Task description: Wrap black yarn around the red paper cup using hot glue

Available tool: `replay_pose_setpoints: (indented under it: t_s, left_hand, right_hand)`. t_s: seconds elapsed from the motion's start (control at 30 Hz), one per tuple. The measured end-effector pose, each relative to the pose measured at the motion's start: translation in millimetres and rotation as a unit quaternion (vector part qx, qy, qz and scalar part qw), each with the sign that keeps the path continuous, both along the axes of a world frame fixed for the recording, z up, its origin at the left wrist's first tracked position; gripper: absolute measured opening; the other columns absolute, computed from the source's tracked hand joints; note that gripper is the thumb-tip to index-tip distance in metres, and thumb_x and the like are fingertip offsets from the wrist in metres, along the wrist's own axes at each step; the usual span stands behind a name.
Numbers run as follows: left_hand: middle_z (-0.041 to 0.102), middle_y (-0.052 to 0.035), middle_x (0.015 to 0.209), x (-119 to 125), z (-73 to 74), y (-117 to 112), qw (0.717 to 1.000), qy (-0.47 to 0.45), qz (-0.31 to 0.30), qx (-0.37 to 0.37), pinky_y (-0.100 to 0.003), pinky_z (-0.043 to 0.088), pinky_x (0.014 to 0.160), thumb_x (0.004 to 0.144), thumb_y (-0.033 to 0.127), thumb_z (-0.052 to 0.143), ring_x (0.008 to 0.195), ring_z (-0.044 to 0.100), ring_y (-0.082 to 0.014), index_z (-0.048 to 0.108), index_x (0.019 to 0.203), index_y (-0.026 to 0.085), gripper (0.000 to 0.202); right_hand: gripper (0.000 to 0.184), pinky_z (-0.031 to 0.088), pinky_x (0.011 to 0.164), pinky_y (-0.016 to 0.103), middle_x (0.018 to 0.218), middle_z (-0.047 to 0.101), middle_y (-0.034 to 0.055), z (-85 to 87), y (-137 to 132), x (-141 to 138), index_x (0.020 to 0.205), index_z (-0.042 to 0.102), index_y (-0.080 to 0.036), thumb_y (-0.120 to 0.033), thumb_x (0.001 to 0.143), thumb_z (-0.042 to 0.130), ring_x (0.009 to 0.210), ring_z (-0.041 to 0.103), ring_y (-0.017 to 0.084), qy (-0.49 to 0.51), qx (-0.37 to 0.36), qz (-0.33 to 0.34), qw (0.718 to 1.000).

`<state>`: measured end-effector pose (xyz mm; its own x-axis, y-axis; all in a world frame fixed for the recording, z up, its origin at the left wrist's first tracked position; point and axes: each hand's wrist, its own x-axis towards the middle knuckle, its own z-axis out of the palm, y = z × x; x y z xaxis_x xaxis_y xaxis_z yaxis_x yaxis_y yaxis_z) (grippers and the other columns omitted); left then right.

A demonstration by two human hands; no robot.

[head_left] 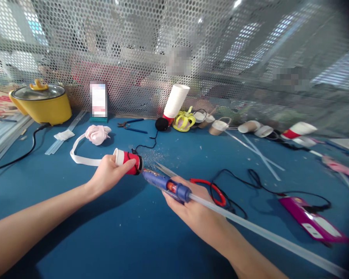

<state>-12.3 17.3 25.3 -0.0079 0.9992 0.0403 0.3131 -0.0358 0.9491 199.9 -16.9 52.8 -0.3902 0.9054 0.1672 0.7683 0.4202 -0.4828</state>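
My left hand (pixel 112 173) is closed around a small paper cup (pixel 128 162), white at the rim and wrapped in red with black yarn across it. The cup lies tilted sideways, its dark end facing right. In my right hand (pixel 192 201) is a blue hot glue gun (pixel 159 181), with a long clear glue stick (pixel 250 224) running out of its back. The gun's nozzle is at the dark end of the cup; whether they touch I cannot tell. Black yarn runs from the cup to a black ball of yarn (pixel 162 124). Scissors (pixel 221 193) with red handles lie partly behind my right hand.
A yellow electric pot (pixel 50 110) stands at the back left, near a phone (pixel 99 100) on a stand. Pliers (pixel 132 126), a pink fabric rose (pixel 97 134) and stacked white cups (pixel 177 101) are along the back. A purple box (pixel 311 219) with a cable lies right.
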Motion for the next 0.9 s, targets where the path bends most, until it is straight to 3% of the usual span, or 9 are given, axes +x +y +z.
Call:
replay_pose_setpoints:
  t_s: [0.27,0.43,0.73,0.9]
  left_hand:
    - [0.026,0.0052,0.047,0,-11.0,-5,0.998,0.048,-0.012,0.036,-0.022,0.017,0.041,0.071,0.043,0.054,0.046,0.022,-0.0064,0.038,0.048,0.017,0.039]
    - [0.028,0.0050,0.046,1,-10.7,-8,0.993,0.098,-0.020,0.056,-0.022,0.018,0.041,0.072,0.042,0.053,0.045,0.024,-0.0064,0.036,0.047,0.017,0.039]
    - [0.027,0.0055,0.046,1,-10.4,-10,0.979,0.141,-0.075,0.130,-0.022,0.019,0.042,0.076,0.037,0.049,0.045,0.022,-0.0060,0.029,0.046,0.018,0.041]
    - [0.026,0.0054,0.045,1,-11.7,-9,0.982,0.137,-0.060,0.114,-0.022,0.019,0.041,0.075,0.038,0.049,0.044,0.022,-0.0058,0.028,0.046,0.018,0.041]
  right_hand:
    - [0.010,0.044,0.057,0.026,0.069,0.062,0.0035,5.7,3,3,0.073,0.056,-0.021,-0.026,0.079,0.049,0.061,0.058,0.017,-0.001,0.046,0.002,0.999]
    - [0.011,0.042,0.049,0.023,0.062,0.061,0.0015,6.0,3,4,0.082,0.058,-0.020,-0.028,0.079,0.051,0.054,0.057,0.015,0.007,0.050,-0.030,0.998]
    - [0.015,0.046,0.057,0.026,0.068,0.064,0.0028,2.8,9,5,0.084,0.059,-0.020,-0.031,0.079,0.050,0.058,0.059,0.017,0.006,0.051,-0.039,0.998]
    - [0.014,0.046,0.055,0.024,0.069,0.064,0.0025,6.3,5,4,0.083,0.059,-0.020,-0.029,0.080,0.049,0.060,0.060,0.016,-0.002,0.054,-0.032,0.998]
